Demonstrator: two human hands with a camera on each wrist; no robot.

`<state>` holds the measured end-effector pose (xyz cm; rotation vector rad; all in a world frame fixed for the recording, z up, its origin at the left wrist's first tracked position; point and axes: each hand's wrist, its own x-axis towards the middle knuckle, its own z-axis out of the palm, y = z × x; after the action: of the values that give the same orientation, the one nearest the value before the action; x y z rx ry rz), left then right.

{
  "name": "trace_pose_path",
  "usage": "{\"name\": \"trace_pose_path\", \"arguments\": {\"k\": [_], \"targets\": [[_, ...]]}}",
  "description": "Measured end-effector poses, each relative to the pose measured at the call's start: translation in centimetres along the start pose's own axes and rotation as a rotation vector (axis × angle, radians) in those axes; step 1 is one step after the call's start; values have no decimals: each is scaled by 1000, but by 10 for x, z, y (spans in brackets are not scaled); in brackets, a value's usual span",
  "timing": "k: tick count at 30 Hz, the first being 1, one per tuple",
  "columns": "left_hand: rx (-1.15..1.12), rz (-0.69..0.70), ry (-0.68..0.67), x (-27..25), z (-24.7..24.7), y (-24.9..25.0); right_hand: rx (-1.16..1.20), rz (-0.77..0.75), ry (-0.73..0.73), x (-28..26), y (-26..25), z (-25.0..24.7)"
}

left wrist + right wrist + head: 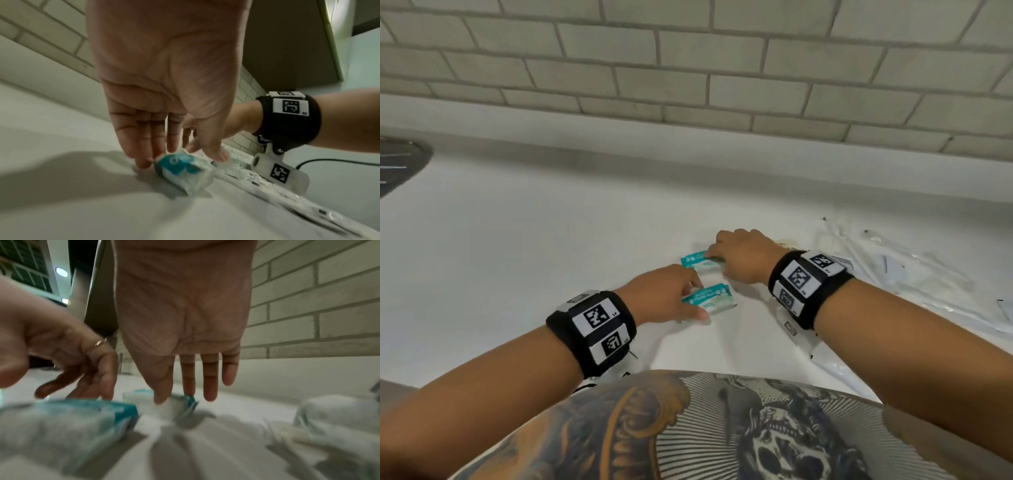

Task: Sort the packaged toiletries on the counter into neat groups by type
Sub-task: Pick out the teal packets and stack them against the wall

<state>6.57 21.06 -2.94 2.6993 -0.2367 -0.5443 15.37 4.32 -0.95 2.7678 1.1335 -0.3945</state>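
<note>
Two small teal-and-white packets lie side by side on the white counter [551,240]. My left hand [697,298] holds the near packet [717,301] by its left end, fingers on the far edge and thumb on the near edge. In the left wrist view the near packet [180,170] sits on the counter between my thumb and fingers [144,160]. My right hand [717,263] pinches the far packet [697,262] at its right end. In the right wrist view its thumb and index finger flank the far packet [141,404], with the near packet [82,415] in front.
A loose pile of clear-wrapped toiletries [893,270] covers the counter to the right, and more wrapped items [791,329] lie under my right wrist. A dark sink edge [400,164] shows at the far left. The tiled wall [688,68] runs along the back.
</note>
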Motion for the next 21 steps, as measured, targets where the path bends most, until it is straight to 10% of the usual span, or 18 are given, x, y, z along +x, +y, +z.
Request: {"name": "trace_pose_path", "arguments": {"k": [5,11,15,21], "targets": [[89,37,210,6,-23,-9,123,8,-43,-22,9,-12],[260,183,-158,21,-31,4,180,389,42,-71,44,-8],[455,203,-58,14,0,22,84,554,-115,-101,63,10],[247,19,-79,19,7,60,92,570,94,-109,64,20]]}}
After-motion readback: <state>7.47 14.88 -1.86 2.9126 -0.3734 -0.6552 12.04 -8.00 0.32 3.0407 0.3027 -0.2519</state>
